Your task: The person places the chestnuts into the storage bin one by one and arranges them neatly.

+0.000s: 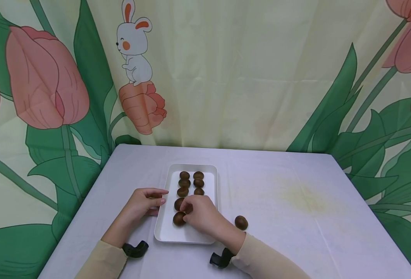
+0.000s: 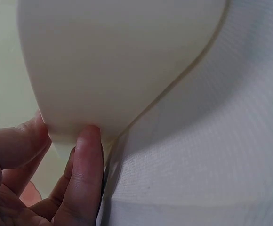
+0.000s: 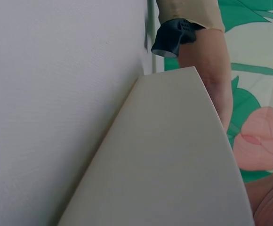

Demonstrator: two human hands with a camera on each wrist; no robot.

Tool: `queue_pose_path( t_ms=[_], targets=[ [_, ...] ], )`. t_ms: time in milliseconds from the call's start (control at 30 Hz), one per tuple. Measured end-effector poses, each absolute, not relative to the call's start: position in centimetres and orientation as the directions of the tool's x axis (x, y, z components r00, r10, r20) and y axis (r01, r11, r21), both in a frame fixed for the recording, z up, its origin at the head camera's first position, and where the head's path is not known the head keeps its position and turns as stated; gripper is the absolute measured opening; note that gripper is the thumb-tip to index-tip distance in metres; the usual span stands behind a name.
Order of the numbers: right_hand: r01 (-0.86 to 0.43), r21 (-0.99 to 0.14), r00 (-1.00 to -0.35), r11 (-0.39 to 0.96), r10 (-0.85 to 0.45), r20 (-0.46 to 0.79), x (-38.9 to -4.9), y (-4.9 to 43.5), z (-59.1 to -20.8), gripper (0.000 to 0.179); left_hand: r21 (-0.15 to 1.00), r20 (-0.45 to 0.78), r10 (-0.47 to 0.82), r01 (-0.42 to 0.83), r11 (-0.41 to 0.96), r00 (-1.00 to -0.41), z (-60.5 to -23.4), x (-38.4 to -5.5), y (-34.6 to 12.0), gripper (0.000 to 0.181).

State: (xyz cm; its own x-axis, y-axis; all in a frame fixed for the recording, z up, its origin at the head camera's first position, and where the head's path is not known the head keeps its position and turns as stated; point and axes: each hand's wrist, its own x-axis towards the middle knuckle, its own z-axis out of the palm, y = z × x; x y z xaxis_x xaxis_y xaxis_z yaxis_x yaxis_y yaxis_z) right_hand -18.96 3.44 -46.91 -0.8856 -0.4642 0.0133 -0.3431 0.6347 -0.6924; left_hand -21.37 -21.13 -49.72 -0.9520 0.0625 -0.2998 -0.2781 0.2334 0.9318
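Observation:
A white rectangular tray (image 1: 166, 232) lies on the table, bearing glossy brown balls (image 1: 184, 183) in two lengthwise rows. At the tray's left edge is my left hand (image 1: 144, 200), its fingertips touching the rim and outer wall. The left wrist view shows those fingers (image 2: 87, 155) close up against the white side. My right hand (image 1: 202, 215) reaches over the near half of the tray, finger and thumb curled around a brown ball (image 1: 189, 209) that is mostly hidden. Beside its thumb sits another ball in the left row. In the right wrist view the tray wall (image 3: 160, 155) fills the middle.
One loose brown ball (image 1: 241, 222) lies on the white tablecloth (image 1: 296, 240) right of the tray, close to my right wrist. Black wrist straps (image 1: 135, 249) sit at both sleeves. A curtain (image 1: 226, 77) printed with tulips and a rabbit hangs behind the table.

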Motion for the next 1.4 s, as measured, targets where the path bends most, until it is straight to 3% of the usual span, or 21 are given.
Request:
queue_pose_path(
  t_ms=[333,700,1400],
  targets=[
    [-0.293,-0.742,-0.897,0.603,-0.441,-0.004,-19.5,4.6,-46.2,0.018,0.93,-0.299,0.06,-0.277,0.242,-0.952,-49.7,-21.4,-21.0,0.037],
    [-0.087,-0.912,-0.889,0.402,-0.445,-0.111,-19.7,6.5,-45.2,0.019,0.924,-0.301,0.042,-0.281,0.261,-0.953,-49.7,-21.4,-20.9,0.036],
    [-0.035,-0.925,-0.928,0.377,-0.356,-0.11,-19.5,13.2,-43.8,0.022,0.929,-0.282,0.048,-0.26,0.264,-0.958,-50.0,-21.5,-21.0,0.037]
  ],
)
